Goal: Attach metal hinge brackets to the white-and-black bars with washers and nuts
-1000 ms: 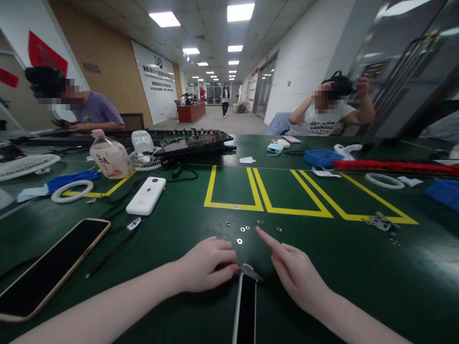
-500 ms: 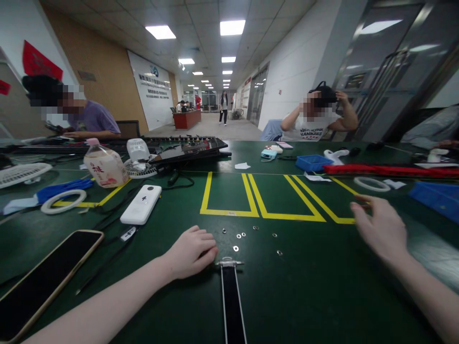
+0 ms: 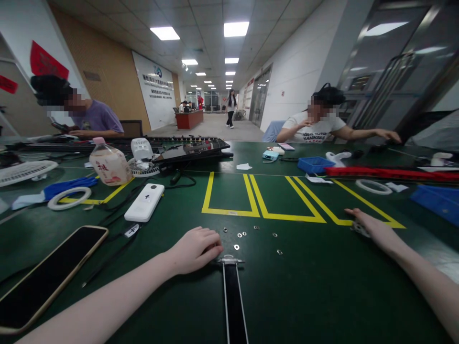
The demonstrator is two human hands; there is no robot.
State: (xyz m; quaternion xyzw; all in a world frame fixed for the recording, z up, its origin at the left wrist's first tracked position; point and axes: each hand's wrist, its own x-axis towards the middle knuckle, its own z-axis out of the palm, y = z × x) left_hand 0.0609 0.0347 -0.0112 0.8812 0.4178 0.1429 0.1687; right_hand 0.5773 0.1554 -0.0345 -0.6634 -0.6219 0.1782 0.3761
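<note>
My left hand point(image 3: 196, 249) rests on the green table with its fingers curled, its fingertips against the metal end of a long black strip point(image 3: 232, 296) that runs toward me. Several small metal washers point(image 3: 251, 237) lie scattered just beyond it. My right hand point(image 3: 373, 229) is stretched far to the right, lying over a small grey metal part point(image 3: 357, 228) beside the yellow tape line point(image 3: 330, 210). Its fingers are mostly hidden, so what they grip is unclear.
A phone point(image 3: 46, 274) lies at the near left, with a white device point(image 3: 144, 202), cables, a tape roll point(image 3: 69, 198) and a bottle point(image 3: 109, 165) behind it. Blue trays point(image 3: 315, 164), a red strip point(image 3: 390, 173) and another tape ring point(image 3: 373, 186) lie to the right. Other people sit across the table.
My right hand left the washers, swung far right and dropped onto the small metal part by the yellow line. My left hand stayed at the strip's end.
</note>
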